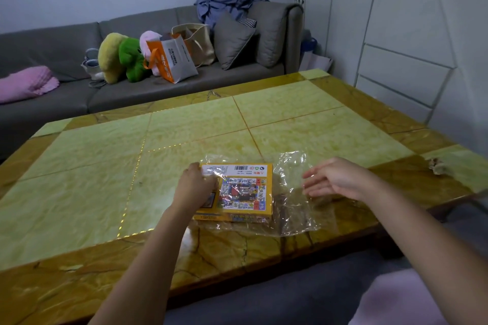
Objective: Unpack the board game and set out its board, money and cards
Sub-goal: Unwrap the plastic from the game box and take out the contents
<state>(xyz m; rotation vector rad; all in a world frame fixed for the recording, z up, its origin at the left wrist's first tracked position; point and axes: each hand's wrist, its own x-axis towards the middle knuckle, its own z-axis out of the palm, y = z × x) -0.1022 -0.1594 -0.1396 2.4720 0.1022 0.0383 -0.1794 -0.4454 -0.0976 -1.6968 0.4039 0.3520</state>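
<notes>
A yellow board game box (244,192) lies flat near the front edge of the table, its printed back face up, half inside a clear plastic wrapper (293,203) that spreads out to its right. My left hand (194,187) lies on the box's left part with fingers curled, pinching the plastic film there. My right hand (334,179) hovers over the right side of the wrapper with fingers straight and relaxed, holding nothing. The left hand hides the box's left part.
The yellow and amber marble table (184,140) stretches wide to the left and back. A small crumpled scrap (438,165) lies near its right edge. Behind stands a grey sofa (66,92) with plush toys, bags and cushions; a white wall is at the right.
</notes>
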